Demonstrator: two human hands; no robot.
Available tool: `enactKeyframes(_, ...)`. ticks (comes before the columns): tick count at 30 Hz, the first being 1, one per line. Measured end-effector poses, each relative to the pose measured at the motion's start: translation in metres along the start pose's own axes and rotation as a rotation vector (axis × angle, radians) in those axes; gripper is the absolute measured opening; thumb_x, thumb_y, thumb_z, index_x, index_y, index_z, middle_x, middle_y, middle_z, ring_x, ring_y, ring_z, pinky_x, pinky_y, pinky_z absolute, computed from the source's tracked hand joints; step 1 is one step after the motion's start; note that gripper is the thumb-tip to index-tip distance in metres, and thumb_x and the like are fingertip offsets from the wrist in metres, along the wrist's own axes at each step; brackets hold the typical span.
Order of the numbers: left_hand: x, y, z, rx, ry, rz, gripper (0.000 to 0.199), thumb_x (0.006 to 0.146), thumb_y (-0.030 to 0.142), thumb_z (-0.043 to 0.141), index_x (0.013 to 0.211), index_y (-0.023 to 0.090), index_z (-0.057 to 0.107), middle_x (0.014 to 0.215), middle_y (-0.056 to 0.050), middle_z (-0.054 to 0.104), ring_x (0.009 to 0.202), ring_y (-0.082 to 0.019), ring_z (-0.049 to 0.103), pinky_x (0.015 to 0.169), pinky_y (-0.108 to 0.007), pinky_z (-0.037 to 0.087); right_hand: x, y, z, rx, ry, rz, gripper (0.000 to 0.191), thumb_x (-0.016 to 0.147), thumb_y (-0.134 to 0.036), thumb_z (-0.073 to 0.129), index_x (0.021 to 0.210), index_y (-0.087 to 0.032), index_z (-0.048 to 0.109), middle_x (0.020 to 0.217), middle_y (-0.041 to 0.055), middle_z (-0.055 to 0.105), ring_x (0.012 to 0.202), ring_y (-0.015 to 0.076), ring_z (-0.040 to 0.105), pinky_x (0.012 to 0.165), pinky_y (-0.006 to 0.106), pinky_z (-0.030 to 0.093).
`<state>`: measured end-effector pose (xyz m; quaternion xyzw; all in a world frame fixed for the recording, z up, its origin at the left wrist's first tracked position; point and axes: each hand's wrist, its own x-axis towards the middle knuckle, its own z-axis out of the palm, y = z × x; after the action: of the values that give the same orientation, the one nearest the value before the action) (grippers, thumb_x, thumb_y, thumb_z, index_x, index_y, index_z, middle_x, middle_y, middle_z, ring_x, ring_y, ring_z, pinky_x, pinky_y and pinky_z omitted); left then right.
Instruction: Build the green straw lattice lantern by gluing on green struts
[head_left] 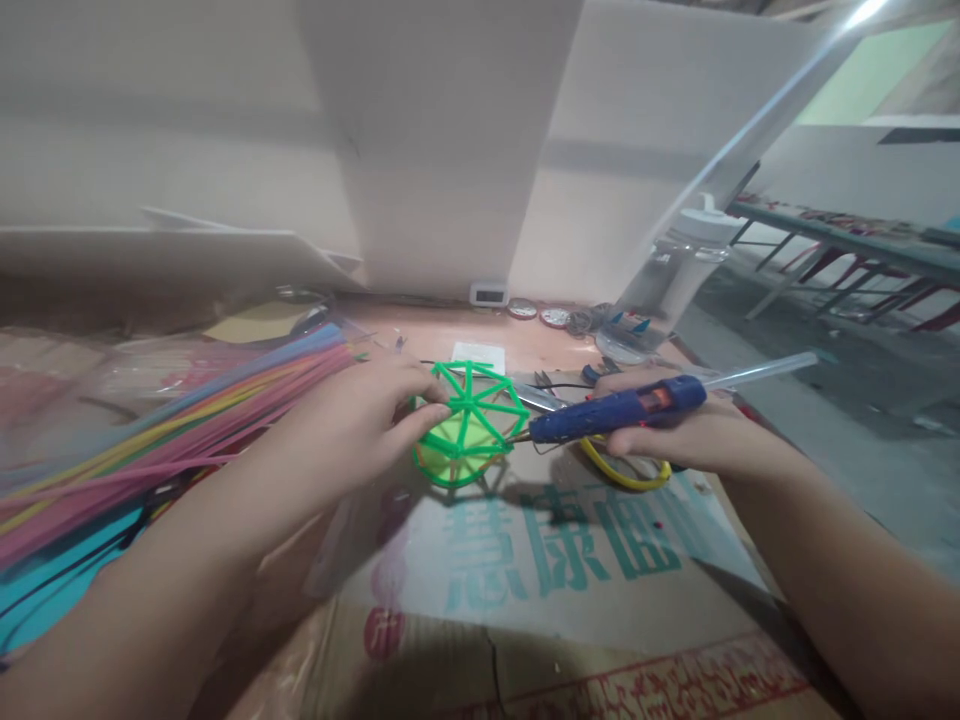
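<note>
Head view looks down on a worktop (525,345) covered by flattened cardboard (570,570) printed with large teal characters. The right hand (675,435) has its grip clenched around a blue glue gun (619,408). The gun's long axis runs nearly level across the picture, tilted slightly down toward the left; its nozzle end points left and touches, or all but touches, the right edge of a green frame (472,425). A clear glue stick (761,370) juts from the gun's back end, up and to the right. A yellow loop (622,472), perhaps the trigger, hangs under the gun below the fingers.

The green frame is a small rounded cage of thin sticks with spokes meeting at a hub that faces up and toward the camera; something yellow-green shows inside it. It sits just above the cardboard, near the middle of the picture, between the two hands. The left hand (360,420) is grasping it from the left, thumb and fingertips pinching its left rim.

Both forearms reach in from the lower corners, the left one bare and angled up to the right, the right one angled up to the left.

A bundle of coloured sticks (172,440) lies fanned at the left. Scissors (540,392) lie behind the frame, and a clear plastic jar (675,280) stands at the far right.
</note>
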<state>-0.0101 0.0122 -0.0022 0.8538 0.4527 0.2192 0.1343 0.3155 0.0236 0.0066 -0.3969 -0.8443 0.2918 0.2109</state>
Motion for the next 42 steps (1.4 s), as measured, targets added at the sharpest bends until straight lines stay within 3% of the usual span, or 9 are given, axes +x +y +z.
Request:
enactKeyframes(10,-0.002,-0.002,0.0,0.004,0.007,0.0,0.027,0.099,0.038,0.053,0.096,0.023,0.075,0.097,-0.003,0.077,0.088,-0.022,0.066,0.076,-0.034,0.044,-0.002,-0.001,0.0,-0.078,0.015,0.027,0.052,0.082,-0.072,0.072,0.07,-0.022,0.062,0.063,-0.0007,0.058,0.057,0.0156,0.05,0.051,0.028,0.036)
enactKeyframes(18,-0.001,-0.002,0.001,0.015,0.009,0.02,0.027,0.1,0.038,0.052,0.097,0.022,0.074,0.098,-0.004,0.076,0.089,-0.022,0.066,0.078,-0.035,0.044,-0.005,0.007,0.004,-0.128,0.067,0.029,0.057,0.081,-0.076,0.07,0.071,-0.021,0.061,0.06,-0.0031,0.052,0.054,0.0126,0.043,0.051,0.028,0.028)
enactKeyframes(27,-0.001,-0.002,0.001,0.029,0.005,0.013,0.029,0.099,0.039,0.052,0.097,0.021,0.075,0.098,-0.005,0.076,0.089,-0.023,0.066,0.077,-0.036,0.044,0.001,-0.011,0.004,-0.126,0.05,0.083,0.055,0.077,-0.074,0.074,0.067,-0.022,0.058,0.057,-0.0028,0.05,0.053,0.0139,0.046,0.049,0.027,0.032)
enactKeyframes(32,0.0,-0.001,0.001,0.029,0.013,0.012,0.028,0.098,0.038,0.051,0.095,0.022,0.075,0.096,-0.005,0.076,0.086,-0.022,0.066,0.074,-0.035,0.044,-0.002,-0.001,0.006,-0.091,0.13,0.082,0.054,0.076,-0.072,0.075,0.068,-0.021,0.06,0.057,-0.0034,0.049,0.054,0.0134,0.045,0.052,0.028,0.036)
enactKeyframes(36,0.0,-0.001,0.001,0.028,0.01,0.008,0.029,0.098,0.038,0.051,0.095,0.022,0.075,0.096,-0.006,0.077,0.087,-0.023,0.067,0.075,-0.035,0.045,-0.003,0.007,0.007,-0.086,0.117,0.095,0.054,0.075,-0.073,0.076,0.071,-0.02,0.064,0.058,-0.0027,0.052,0.055,0.0139,0.046,0.053,0.028,0.037)
enactKeyframes(42,0.001,-0.001,0.001,0.043,0.011,0.009,0.029,0.098,0.039,0.051,0.095,0.021,0.074,0.096,-0.005,0.076,0.086,-0.023,0.066,0.074,-0.035,0.044,-0.002,0.0,0.005,-0.098,0.076,0.046,0.058,0.078,-0.076,0.072,0.066,-0.021,0.059,0.057,-0.0026,0.05,0.053,0.0132,0.042,0.05,0.027,0.033)
